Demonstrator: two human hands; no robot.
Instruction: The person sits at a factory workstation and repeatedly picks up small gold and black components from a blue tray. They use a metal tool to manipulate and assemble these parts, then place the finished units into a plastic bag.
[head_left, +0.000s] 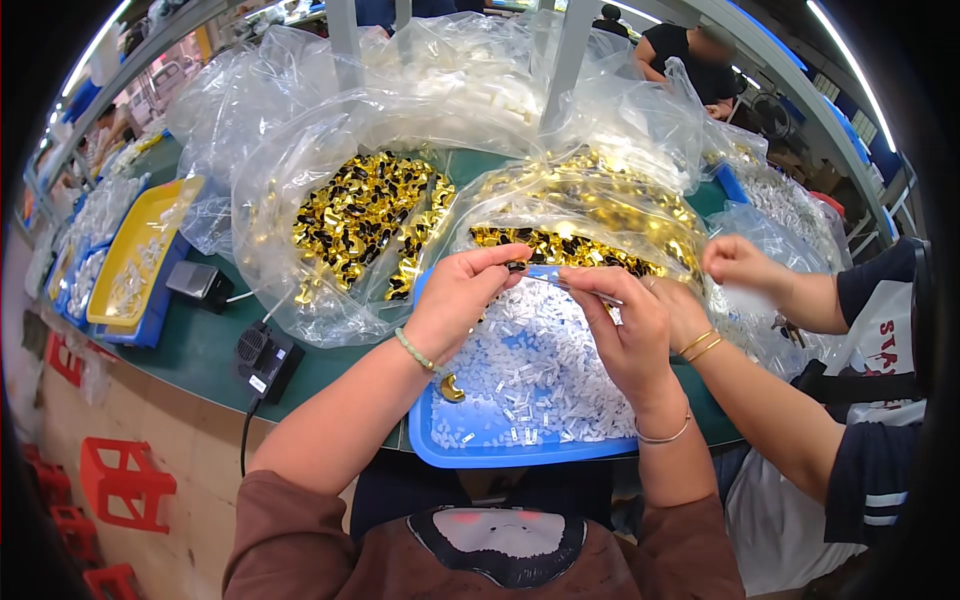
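Note:
Over the far edge of a blue tray (520, 459), my left hand (452, 297) pinches a small gold-and-black part (516, 266) between thumb and fingertips. Closed around a thin metal tool (590, 292), perhaps tweezers, my right hand (628, 325) points it left toward that part. Many small white plastic pieces (545, 365) lie heaped in the tray. One curved gold piece (452, 388) rests at the tray's left side, just below my left wrist. Right behind my hands, a clear plastic bag holds more gold-and-black parts (545, 245).
Another open bag of gold-and-black parts (365, 215) stands behind to the left. Black devices (262, 362) with a cable sit on the green table (330, 385). A yellow tray (150, 250) is farther left. Close on my right, a co-worker's arms (765, 395) reach in. Red stools (125, 485) stand on the floor.

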